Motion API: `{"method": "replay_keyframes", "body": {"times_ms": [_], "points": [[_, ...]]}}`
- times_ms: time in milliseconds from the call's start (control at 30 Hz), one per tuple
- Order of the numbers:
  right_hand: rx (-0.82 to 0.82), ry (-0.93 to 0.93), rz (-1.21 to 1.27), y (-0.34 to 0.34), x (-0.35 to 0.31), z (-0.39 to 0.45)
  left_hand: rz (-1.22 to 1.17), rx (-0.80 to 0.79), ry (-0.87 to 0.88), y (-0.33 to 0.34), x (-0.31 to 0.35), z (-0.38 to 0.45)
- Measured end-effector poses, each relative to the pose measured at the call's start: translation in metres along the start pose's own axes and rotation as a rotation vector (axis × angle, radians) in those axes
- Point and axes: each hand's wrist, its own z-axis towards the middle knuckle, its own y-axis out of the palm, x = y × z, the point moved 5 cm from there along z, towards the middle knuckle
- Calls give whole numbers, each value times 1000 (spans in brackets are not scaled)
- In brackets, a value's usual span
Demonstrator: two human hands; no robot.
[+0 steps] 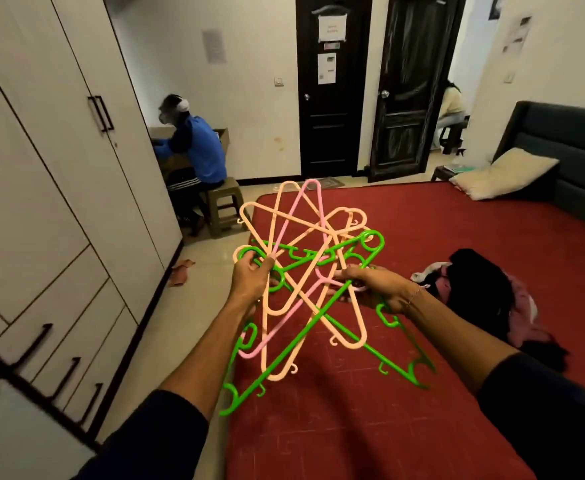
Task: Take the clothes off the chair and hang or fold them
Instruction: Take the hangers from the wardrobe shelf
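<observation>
Both hands held a tangle of green, peach and pink plastic hangers (304,271) over the red bed (422,237). Left hand (249,282) fingers curled round the hooks; right hand (377,289) fingers gripped a green bar. Dark and pink clothes (481,292) lay heaped on the bed, none hung or folded yet. No chair showed.

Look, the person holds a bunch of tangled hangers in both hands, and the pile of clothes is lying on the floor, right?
Not quite. Both hands, left hand and right hand, do hold the tangled hangers, but the head view shows the pile of clothes lying on the red bed, not the floor.
</observation>
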Motion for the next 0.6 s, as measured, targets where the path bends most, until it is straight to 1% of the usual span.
{"method": "replay_keyframes", "body": {"times_ms": [100, 200, 300, 400, 467, 533, 600], "points": [[69, 31, -3, -41, 5, 32, -31, -13, -56, 32, -26, 28], [105, 49, -25, -67, 13, 53, -79, 27, -151, 57, -52, 50], [131, 82, -46, -100, 25, 81, -98, 29, -233, 80, -73, 80], [134, 161, -111, -131, 39, 116, 46, -72, -283, 102, -94, 112], [128, 223, -119, -152, 49, 142, 108, -127, -350, 117, -107, 129], [105, 251, -107, -167, 54, 165, 121, -154, -407, 128, -119, 142], [81, 264, -94, -178, 55, 189, 97, -120, -417, 138, -129, 161]]}}
